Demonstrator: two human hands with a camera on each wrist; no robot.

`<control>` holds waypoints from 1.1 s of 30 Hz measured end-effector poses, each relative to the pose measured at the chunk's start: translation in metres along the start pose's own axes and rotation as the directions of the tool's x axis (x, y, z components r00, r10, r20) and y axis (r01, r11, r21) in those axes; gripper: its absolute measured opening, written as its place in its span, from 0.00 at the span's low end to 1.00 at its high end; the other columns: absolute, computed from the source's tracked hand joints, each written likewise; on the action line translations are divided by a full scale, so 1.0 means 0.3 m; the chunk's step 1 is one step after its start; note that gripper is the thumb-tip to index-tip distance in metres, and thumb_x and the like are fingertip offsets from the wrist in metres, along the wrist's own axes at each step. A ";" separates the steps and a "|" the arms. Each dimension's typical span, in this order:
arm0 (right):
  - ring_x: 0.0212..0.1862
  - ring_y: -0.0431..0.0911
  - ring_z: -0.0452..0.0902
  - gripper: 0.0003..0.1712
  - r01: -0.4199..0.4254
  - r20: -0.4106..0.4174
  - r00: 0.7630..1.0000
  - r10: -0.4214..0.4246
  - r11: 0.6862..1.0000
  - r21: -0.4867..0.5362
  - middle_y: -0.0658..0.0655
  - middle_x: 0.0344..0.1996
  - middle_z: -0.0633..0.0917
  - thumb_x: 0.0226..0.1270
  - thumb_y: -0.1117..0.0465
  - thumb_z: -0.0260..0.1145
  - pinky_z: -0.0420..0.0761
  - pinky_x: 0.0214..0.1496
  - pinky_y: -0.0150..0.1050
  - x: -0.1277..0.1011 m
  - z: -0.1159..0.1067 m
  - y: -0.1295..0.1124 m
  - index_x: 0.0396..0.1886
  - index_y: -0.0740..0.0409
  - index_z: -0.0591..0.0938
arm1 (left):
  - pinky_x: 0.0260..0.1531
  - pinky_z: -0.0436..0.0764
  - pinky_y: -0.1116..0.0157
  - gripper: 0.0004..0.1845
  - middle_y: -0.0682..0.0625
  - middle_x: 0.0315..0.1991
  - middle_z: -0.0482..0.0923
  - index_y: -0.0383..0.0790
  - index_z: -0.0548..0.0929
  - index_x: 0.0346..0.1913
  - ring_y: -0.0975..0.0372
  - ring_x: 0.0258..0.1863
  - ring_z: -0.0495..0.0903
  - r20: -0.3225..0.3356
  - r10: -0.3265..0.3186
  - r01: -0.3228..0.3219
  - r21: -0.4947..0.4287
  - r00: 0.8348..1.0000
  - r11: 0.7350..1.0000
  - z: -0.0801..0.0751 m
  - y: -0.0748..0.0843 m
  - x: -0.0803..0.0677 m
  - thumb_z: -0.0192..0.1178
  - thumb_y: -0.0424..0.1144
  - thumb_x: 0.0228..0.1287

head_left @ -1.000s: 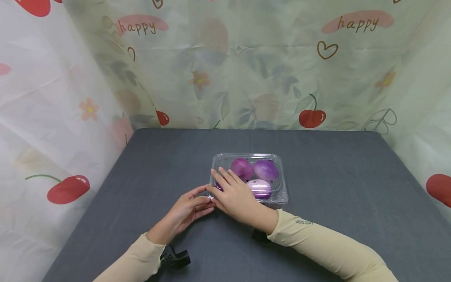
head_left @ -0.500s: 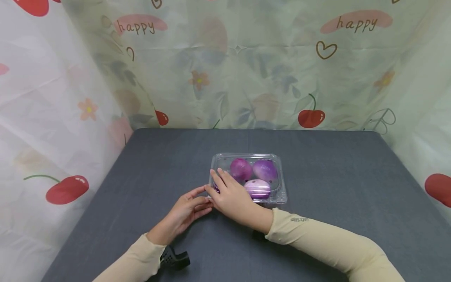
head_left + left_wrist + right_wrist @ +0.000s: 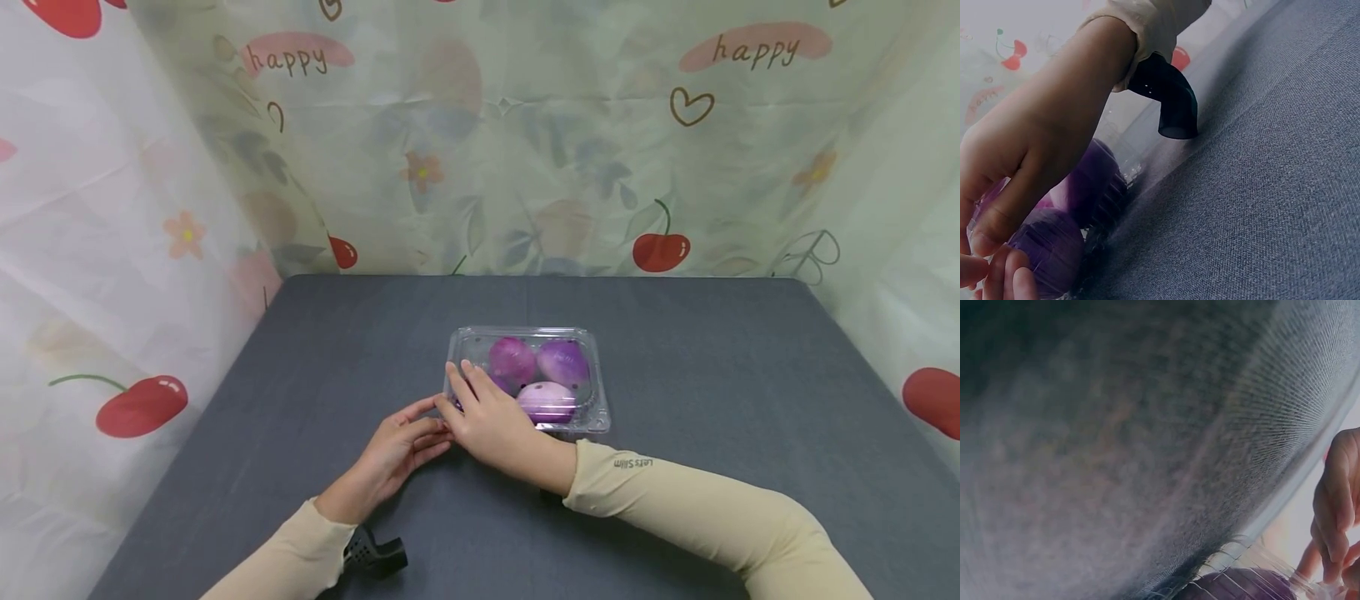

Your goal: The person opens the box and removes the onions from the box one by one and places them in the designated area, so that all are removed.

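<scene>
A clear plastic clamshell container point(image 3: 597, 371) with its lid down stands on the table in front of me. Inside are several round purple things that look like red onions point(image 3: 512, 360). At the front left corner, my left hand point(image 3: 390, 454) pinches the container's edge between thumb and fingers. My right hand point(image 3: 495, 429) lies over the lid's left part, with some fingers spread on it; its thumb and index finger pinch the same corner. In the left wrist view the right thumb point(image 3: 1000, 222) meets the left fingertips point(image 3: 999, 272). The right hand partly hides the contents.
A dark grey cloth covers the table point(image 3: 712, 358). Behind and at both sides hang patterned curtains point(image 3: 510, 167) with cherries and lettering. A black wrist camera point(image 3: 378, 554) sticks out under the left sleeve.
My right hand has shifted very slightly left and its fingers have drawn together a little; the right elbow has moved outward. The container and left hand stay almost in place.
</scene>
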State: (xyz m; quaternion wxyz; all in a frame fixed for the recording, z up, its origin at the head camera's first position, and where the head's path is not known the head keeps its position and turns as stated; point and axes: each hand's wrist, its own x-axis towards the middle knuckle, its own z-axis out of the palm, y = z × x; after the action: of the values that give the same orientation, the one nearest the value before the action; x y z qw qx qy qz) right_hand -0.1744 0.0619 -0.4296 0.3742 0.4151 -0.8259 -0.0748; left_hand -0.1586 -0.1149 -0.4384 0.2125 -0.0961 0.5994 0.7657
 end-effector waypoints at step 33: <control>0.53 0.61 0.79 0.13 0.089 -0.013 0.996 -0.089 0.996 -0.024 0.61 0.50 0.84 0.69 0.65 0.56 0.79 0.61 0.47 0.017 0.001 0.006 0.45 0.58 0.85 | 0.38 0.86 0.69 0.25 0.50 0.37 0.86 0.32 0.71 0.66 0.65 0.32 0.85 -0.080 0.077 -0.080 -0.031 0.994 0.996 0.022 -0.030 0.002 0.56 0.30 0.67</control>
State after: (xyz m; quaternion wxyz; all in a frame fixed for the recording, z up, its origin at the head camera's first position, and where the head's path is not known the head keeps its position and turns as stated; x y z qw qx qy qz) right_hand -0.1775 0.0594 -0.4261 0.3810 0.4476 -0.8031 -0.0980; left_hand -0.1544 -0.1068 -0.4448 0.1568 -0.1061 0.5976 0.7792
